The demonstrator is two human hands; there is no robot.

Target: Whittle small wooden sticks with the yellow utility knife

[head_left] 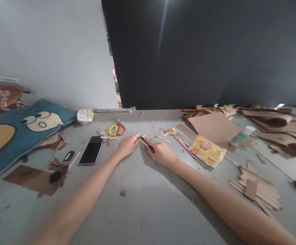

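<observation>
A: Both hands out over the table (pixel 127 217), nearly meeting mid-table! What's in the right hand (pixel 161 153)?

B: A black tool (pixel 146 142)! Fingers curled shut round it, its slim end angled away to the left, right up by the left hand (pixel 129 144)

A: And those left fingers?

B: Bent and drawn together, hardly open at all; whether they pinch anything, I can't tell from here

A: Look just beyond, to the left: snips (pixel 121 129), one handle yellow, one red, with small wood scraps (pixel 108 137) beside them, reaching the phone (pixel 91 150)!

B: Further left, keys (pixel 57 173) by a brown card (pixel 32 178), and a big blue cushion (pixel 10 127) behind, goggle eyes and all, its tip near a small pale pack (pixel 85 116)!

A: Over on the right side, a pink-red stick (pixel 186 147) slants beside the yellow packet (pixel 208 151)

B: Glue (pixel 242 135) just past it, lying tilted, white cap on, by a larger brown sheet (pixel 213 126)!

A: Nearer us on that side, a fanned heap of flat sticks (pixel 261 190), with more brown paper (pixel 278 122) stacked at the far right
</observation>
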